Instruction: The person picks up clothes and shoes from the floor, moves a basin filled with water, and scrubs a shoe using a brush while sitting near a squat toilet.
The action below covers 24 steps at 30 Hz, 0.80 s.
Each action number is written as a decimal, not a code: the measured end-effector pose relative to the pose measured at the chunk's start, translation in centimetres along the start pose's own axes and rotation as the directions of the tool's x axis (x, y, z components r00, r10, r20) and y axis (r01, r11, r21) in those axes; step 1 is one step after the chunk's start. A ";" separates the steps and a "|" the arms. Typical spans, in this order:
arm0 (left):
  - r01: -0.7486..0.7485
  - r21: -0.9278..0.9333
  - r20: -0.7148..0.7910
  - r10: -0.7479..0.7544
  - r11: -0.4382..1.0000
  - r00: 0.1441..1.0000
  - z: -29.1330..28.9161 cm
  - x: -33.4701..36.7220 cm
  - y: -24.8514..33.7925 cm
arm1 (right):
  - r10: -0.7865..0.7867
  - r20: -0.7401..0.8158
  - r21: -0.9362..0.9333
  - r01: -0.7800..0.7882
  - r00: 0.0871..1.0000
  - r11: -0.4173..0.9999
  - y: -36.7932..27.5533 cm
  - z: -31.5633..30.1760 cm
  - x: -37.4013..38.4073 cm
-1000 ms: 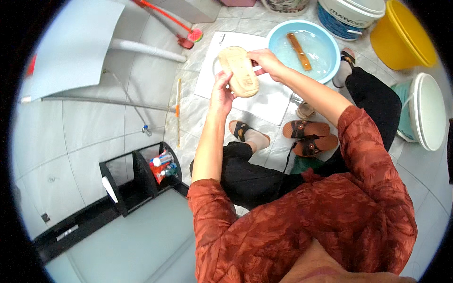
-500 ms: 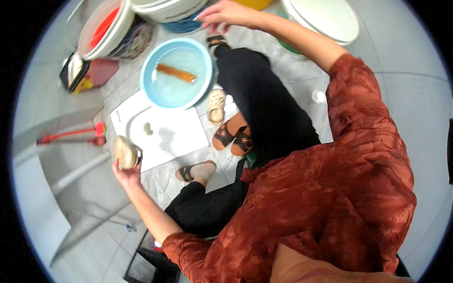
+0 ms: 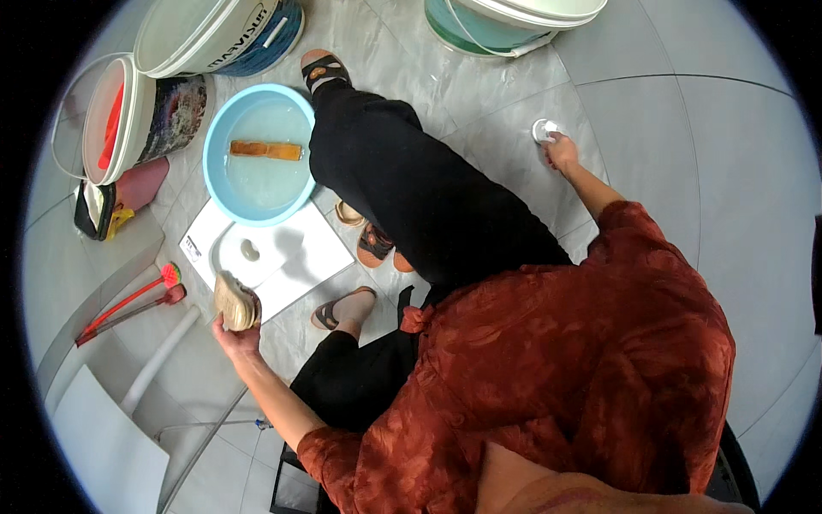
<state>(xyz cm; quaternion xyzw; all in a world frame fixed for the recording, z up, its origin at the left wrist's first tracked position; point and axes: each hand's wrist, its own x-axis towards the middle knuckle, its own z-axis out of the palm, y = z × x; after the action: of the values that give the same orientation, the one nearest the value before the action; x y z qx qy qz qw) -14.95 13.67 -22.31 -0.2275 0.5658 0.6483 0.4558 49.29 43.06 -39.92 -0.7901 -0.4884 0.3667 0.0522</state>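
Observation:
My left hand [image 3: 237,340] is closed round a beige clog [image 3: 233,301], its ridged sole turned up, beside the left corner of a white board [image 3: 295,274]. On the board lies a small grey-green lump [image 3: 249,249]. Away to the right, my right hand [image 3: 561,151] reaches to the floor, its fingers on a small white round container [image 3: 545,130]. Beyond the board, a light blue basin [image 3: 216,176] holds water and a long brown wooden piece [image 3: 265,151]. A second beige clog [image 3: 348,213] is partly hidden by my leg.
Several buckets stand at the back: one with a red thing inside [image 3: 111,128], a white-and-blue one [image 3: 274,38] and a green-and-white one [image 3: 488,30]. Red long-handled brushes [image 3: 128,308] lie left, near a white pipe [image 3: 158,360]. Brown sandals [image 3: 374,244] lie beside my leg.
My right hand has swung from over the far buckets down to the white container at the right. My left hand still holds the clog. The view has shifted.

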 end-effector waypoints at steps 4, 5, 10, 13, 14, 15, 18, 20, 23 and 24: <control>-0.007 0.055 -0.027 0.008 0.998 1.000 -0.2 -0.7 -0.6 | 0.258 0.063 0.221 -0.266 0.964 0.938 -1.8 1.9 0.4; 0.005 0.037 0.014 -0.005 0.999 1.000 0.0 -0.7 -0.8 | 0.306 0.116 0.274 -0.326 0.945 0.905 -1.1 2.0 1.0; -0.001 0.019 0.025 0.001 1.000 1.000 -1.6 -1.7 -0.4 | 0.333 0.199 0.289 -0.379 0.922 0.879 -0.9 2.4 1.0; 0.014 -0.015 0.065 -0.013 1.000 0.998 -1.3 -2.0 -0.6 | 0.269 0.170 0.249 -0.306 0.948 0.919 1.2 2.2 2.4; 0.003 -0.015 0.080 -0.002 1.000 0.997 -1.5 -2.0 -0.6 | 0.285 0.163 0.263 -0.320 0.944 0.910 1.5 2.6 2.6; -0.008 -0.027 0.053 0.010 1.000 0.999 -1.3 -2.2 -0.9 | 0.374 0.170 0.324 -0.410 0.912 0.852 0.7 2.2 1.2; -0.010 -0.034 0.042 0.011 0.999 0.999 -1.9 -1.9 -0.6 | 0.385 0.142 0.339 -0.410 0.912 0.846 1.6 2.2 0.8; -0.026 -0.039 -0.027 0.025 0.999 0.999 -1.9 -1.9 -0.8 | 0.330 0.192 0.362 -0.379 0.924 0.852 2.4 2.2 0.7; -0.027 -0.014 -0.052 0.027 1.000 0.998 -2.7 -2.4 -0.8 | 0.289 0.123 0.366 -0.314 0.949 0.876 2.3 3.6 0.8; -0.029 -0.002 -0.060 0.029 1.000 0.998 -2.7 -2.6 -0.8 | 0.295 0.090 0.326 -0.308 0.951 0.894 2.1 3.9 1.0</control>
<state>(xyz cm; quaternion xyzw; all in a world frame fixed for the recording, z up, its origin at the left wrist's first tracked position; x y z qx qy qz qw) -13.61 10.22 -21.30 -0.2393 0.5815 0.6486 0.4289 48.66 41.69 -44.20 -0.8286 -0.2911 0.4630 0.1194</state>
